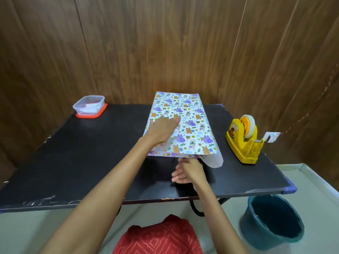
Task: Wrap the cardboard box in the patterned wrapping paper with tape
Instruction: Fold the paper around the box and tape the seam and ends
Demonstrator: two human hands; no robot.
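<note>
Left hand (162,130): fingers straight and close together, palm pressed flat on the wrapping paper (190,121) near its left edge.

Right hand (187,172): just off the paper's near edge, fingers loose and pointing left, pinching nothing I can see. Whether the thumb touches the edge is unclear because of blur.

Paper: pattern side up, mid-desk, right of centre. The long axis runs near to far, and the far end passes the desk's (91,162) far edge toward the wall. The near right corner curls, white underside showing.

Cardboard box: not visible, so I cannot confirm it is under the sheet.

Tape dispenser (242,142): at the right edge, near the paper.

Risks (judgement):
- Only one palm pins the sheet, so a tug at the near edge could pivot it and skew the seam.
- The curled corner may crease.
- Reaching for tape frees the edge.
</note>
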